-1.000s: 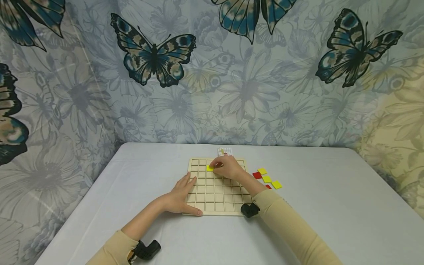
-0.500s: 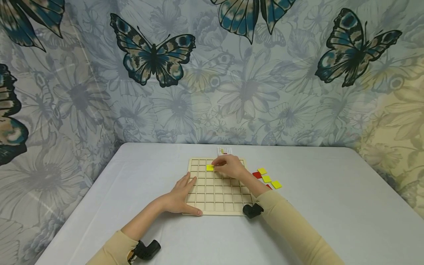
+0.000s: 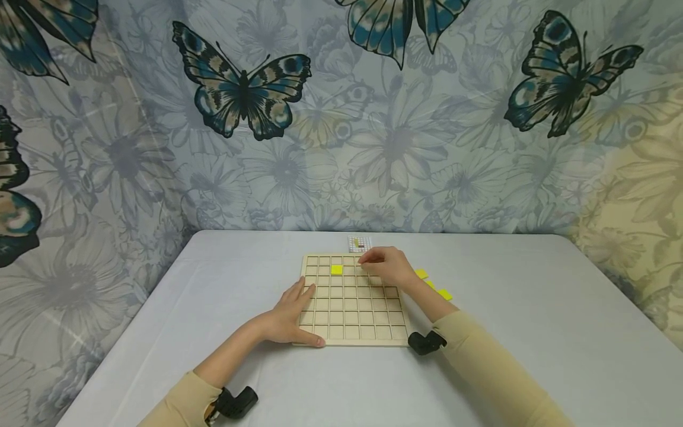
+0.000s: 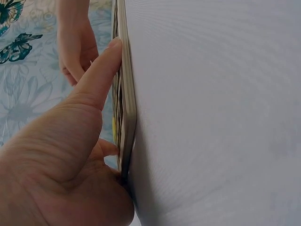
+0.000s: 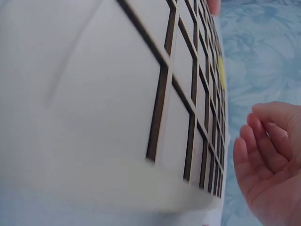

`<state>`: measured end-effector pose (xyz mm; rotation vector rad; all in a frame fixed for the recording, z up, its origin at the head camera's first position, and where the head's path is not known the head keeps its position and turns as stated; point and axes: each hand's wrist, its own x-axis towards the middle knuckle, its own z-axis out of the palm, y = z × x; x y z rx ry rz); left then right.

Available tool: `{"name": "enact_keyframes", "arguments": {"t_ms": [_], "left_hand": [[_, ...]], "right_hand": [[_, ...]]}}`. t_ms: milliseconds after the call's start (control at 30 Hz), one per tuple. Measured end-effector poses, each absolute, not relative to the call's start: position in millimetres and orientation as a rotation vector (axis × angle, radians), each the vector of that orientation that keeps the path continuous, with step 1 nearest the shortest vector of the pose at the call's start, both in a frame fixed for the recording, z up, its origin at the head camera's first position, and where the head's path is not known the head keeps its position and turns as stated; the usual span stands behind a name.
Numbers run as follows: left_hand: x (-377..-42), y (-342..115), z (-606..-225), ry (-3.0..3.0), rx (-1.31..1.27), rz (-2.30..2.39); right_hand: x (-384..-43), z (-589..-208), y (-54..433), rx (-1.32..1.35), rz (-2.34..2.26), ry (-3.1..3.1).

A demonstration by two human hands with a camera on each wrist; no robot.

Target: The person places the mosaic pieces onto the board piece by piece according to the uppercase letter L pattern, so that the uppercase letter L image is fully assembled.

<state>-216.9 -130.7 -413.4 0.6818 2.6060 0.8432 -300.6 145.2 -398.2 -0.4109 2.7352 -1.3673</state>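
A pale wooden grid board (image 3: 352,305) lies on the white table. One yellow square tile (image 3: 337,270) sits in a cell near its far edge. My left hand (image 3: 288,317) rests at the board's near left corner, fingers spread along the left side and thumb (image 4: 101,75) laid on the front edge. Over the far right part of the board is my right hand (image 3: 391,265), its fingers loosely bent. Nothing shows between those fingers (image 5: 263,146) in the right wrist view.
Several yellow tiles (image 3: 444,294) lie on the table right of the board, partly hidden by the right forearm. Behind the board is a small printed grid card (image 3: 359,244). A butterfly-patterned cloth (image 3: 341,148) rises at the table's far edge.
My right hand has moved away from the yellow tile, to the right across the board, leaving the tile in its cell. The red tiles are now hidden behind the arm. My left hand stays put.
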Motion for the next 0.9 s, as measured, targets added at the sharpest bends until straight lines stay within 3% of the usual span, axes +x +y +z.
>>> {"name": "enact_keyframes", "arguments": {"t_ms": [367, 900], "left_hand": [[-217, -130, -415, 2.619, 0.686, 0.846], [-217, -131, -417, 2.629, 0.708, 0.85]], "right_hand": [[-292, -392, 187, -0.213, -1.405, 2.746], [-282, -396, 236, -0.194, -1.133, 2.933]]}}
